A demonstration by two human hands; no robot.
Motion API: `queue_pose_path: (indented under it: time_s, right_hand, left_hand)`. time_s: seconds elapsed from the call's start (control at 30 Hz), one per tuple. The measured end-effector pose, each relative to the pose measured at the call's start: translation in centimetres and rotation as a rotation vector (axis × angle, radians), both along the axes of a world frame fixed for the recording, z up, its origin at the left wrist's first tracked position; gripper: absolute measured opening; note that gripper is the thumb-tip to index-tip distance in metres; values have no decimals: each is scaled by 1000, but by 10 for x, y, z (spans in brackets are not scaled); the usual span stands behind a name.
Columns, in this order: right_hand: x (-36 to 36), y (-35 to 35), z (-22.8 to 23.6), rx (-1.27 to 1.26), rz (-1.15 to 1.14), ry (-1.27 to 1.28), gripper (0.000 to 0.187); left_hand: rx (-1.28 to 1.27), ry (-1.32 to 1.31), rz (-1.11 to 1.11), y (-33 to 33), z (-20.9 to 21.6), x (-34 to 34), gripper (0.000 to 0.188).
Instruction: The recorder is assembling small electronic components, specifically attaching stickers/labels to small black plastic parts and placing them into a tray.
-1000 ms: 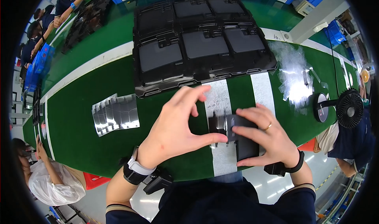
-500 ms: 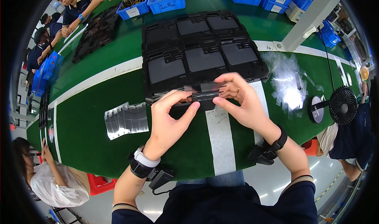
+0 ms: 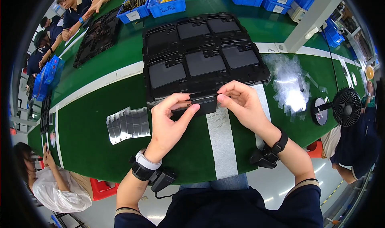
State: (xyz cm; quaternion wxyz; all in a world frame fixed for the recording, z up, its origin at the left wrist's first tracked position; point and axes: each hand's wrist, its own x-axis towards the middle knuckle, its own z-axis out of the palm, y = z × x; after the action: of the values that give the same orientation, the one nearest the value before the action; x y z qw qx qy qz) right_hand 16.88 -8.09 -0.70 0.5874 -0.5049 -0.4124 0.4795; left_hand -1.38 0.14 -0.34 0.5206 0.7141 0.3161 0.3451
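Between my two hands is a flat black rectangular part [image 3: 205, 107] with small pale printing, held just in front of the black tray [image 3: 256, 73]. My left hand [image 3: 168, 115] pinches its left end between thumb and fingers. At the upper right corner, the thumb and fingers of my right hand [image 3: 245, 105] are pinched together; a dark glossy strip runs along the top edge between both hands. Whether this strip is a separate film cannot be made out. The tray's several pockets hold flat grey-black panels [image 3: 205, 62].
Overlapping glossy film strips [image 3: 128, 125] lie left of my hands. A heap of clear film pieces [image 3: 286, 87] lies to the right, near a small black fan [image 3: 347, 106] and a metal post [image 3: 311, 25]. Blue bins [image 3: 166, 5] stand behind the tray; co-workers sit around.
The clear film that stood above the black part between my fingers has come down to its top edge. My right fingers have closed in and lowered; the part shows more of its face.
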Motion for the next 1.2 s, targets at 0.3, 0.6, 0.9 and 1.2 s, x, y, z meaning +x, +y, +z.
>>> queue_pose_path:
  time_s: [0.3, 0.6, 0.9, 1.2]
  right_hand:
    - [0, -5, 7, 91, -17, 118, 8]
    - [-1, -6, 5, 112, 67, -56, 9]
    - [-6, -6, 5, 70, 215, -27, 16]
    - [-6, -7, 3, 66, 175, -39, 20]
  left_hand:
    - [33, -78, -24, -5, 11, 0, 21]
    - [-199, -166, -168, -6, 10, -4, 22]
    - [-223, -166, -152, -7, 11, -1, 22]
    - [-270, -199, -113, -9, 19, -2, 14]
